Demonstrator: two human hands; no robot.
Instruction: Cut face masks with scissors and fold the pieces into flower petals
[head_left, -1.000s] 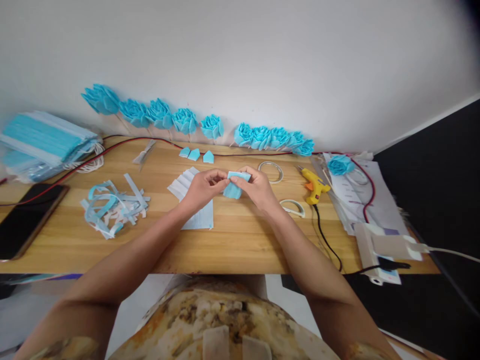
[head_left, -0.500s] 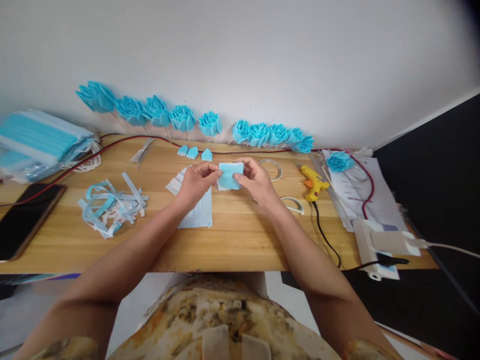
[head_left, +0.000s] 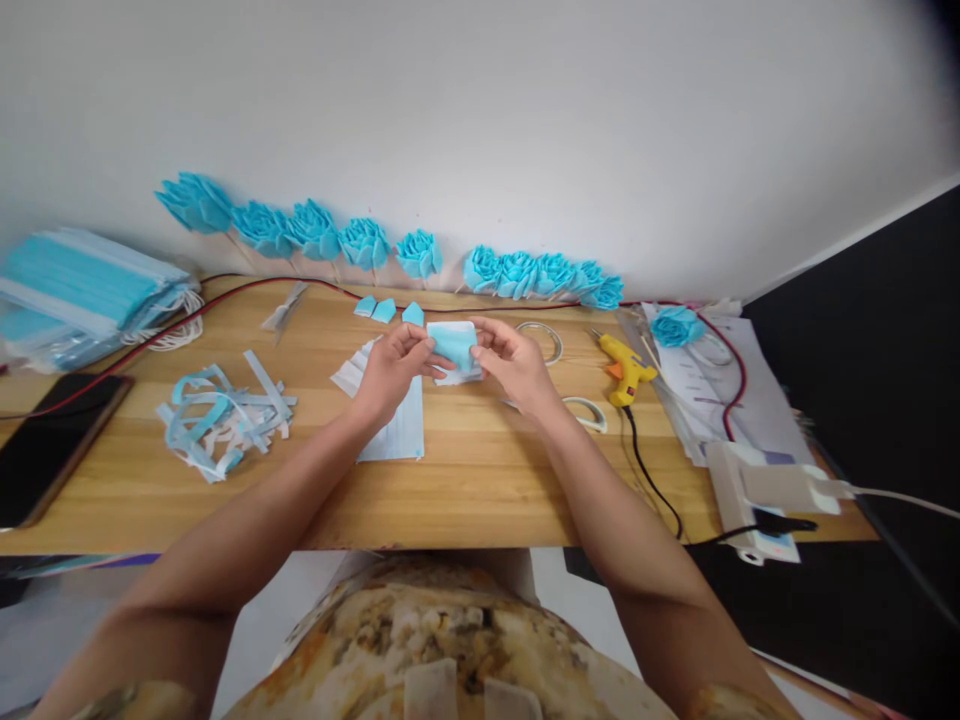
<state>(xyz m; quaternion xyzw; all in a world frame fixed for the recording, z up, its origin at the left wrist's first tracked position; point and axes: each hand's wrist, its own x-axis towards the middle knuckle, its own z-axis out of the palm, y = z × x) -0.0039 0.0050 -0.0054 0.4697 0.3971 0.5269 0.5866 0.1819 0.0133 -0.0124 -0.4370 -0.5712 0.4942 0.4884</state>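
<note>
Between my two hands, above the table, is a small folded square of blue and white mask fabric (head_left: 454, 343). My left hand (head_left: 394, 368) is closed on its left edge, thumb over index finger. My right hand (head_left: 517, 365) pinches its right edge with the thumb in front. Beneath my left hand lie pleated pale mask sheets (head_left: 401, 428), partly hidden by the hand and wrist. Just beyond the hands sit small blue house-shaped fabric pieces (head_left: 384, 311). By my right wrist is a white loop-shaped handle (head_left: 589, 413); the rest of it is hidden.
Blue fabric flowers (head_left: 364, 243) on sticks lean along the wall. Fabric strips (head_left: 225, 415), a phone (head_left: 56, 440) and stacked masks (head_left: 82, 285) lie left. On the right are a ring (head_left: 555, 345), a yellow glue gun (head_left: 626, 370), papers (head_left: 739, 385) and a power strip (head_left: 739, 490).
The fabric square has shifted slightly left and tilted, showing a white strip along its top. My left fingers have spread a little beneath it. Both hands keep their hold.
</note>
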